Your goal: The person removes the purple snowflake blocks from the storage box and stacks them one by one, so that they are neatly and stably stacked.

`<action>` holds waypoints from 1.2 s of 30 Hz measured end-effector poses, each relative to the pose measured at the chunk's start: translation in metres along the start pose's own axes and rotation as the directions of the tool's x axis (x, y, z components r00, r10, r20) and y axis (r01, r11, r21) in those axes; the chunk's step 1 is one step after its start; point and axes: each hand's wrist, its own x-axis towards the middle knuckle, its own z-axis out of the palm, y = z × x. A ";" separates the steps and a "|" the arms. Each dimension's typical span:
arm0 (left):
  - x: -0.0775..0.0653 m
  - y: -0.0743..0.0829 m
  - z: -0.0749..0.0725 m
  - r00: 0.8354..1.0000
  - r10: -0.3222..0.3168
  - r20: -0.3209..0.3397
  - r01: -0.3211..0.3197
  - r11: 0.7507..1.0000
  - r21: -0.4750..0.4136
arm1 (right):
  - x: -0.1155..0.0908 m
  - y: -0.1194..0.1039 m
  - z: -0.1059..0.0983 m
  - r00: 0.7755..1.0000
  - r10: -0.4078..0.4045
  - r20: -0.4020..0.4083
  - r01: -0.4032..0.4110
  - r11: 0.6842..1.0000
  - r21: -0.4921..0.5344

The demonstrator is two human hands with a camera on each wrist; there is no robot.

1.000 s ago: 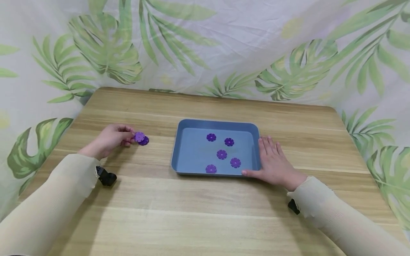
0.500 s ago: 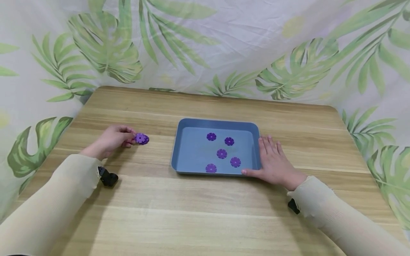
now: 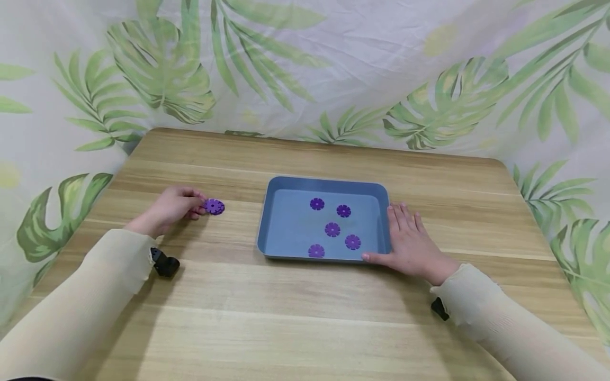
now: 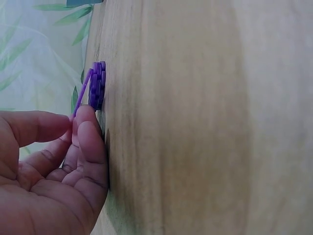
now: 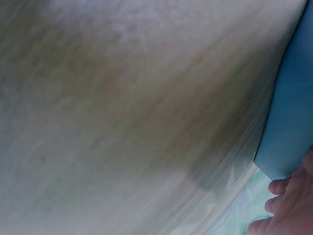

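Between thumb and fingertips my left hand (image 3: 177,207) pinches a thin purple notched disc (image 4: 82,93), shaped like a flower. In the left wrist view that disc tilts against a small stack of purple discs (image 4: 99,84) standing on the table. My right hand (image 3: 413,241) lies with extended fingers along the right side of a blue tray (image 3: 324,185), its thumb on the front rim. Several purple notched discs lie apart inside the tray, among them one at the back left (image 3: 316,204) and one near the front wall (image 3: 316,251).
Everything rests on a wood-grain table (image 3: 286,317). Behind it hangs a white cloth with green leaves (image 3: 267,63). A black wrist camera (image 3: 165,263) sits under the left sleeve, another (image 3: 439,308) under the right.
The disc in my left hand has swung down over the stack, so the two overlap more now. My right hand keeps its place on the tray, and the discs inside have not moved.
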 end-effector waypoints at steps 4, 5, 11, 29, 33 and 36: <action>-0.001 0.001 0.000 1.000 0.000 0.002 0.000 1.000 -0.008 | 0.000 0.000 -0.001 1.000 0.001 0.004 -0.001 1.000 0.008; -0.001 0.001 0.001 1.000 -0.001 0.003 0.001 1.000 -0.011 | 0.000 0.000 -0.001 1.000 0.001 0.003 -0.001 1.000 0.009; -0.003 0.002 -0.001 1.000 -0.011 0.000 0.011 1.000 0.001 | 0.000 0.000 0.000 1.000 0.000 -0.013 0.000 1.000 0.012; -0.004 0.001 -0.001 1.000 0.001 0.021 -0.002 1.000 0.012 | 0.000 0.001 0.002 1.000 -0.002 -0.009 0.002 1.000 0.025; -0.005 0.001 0.000 1.000 0.000 0.017 0.000 1.000 0.010 | 0.000 0.001 0.002 1.000 -0.007 -0.012 0.007 1.000 0.024; -0.006 0.002 0.000 1.000 0.000 0.014 0.000 1.000 0.010 | 0.000 0.001 0.001 1.000 -0.006 -0.009 0.006 1.000 0.023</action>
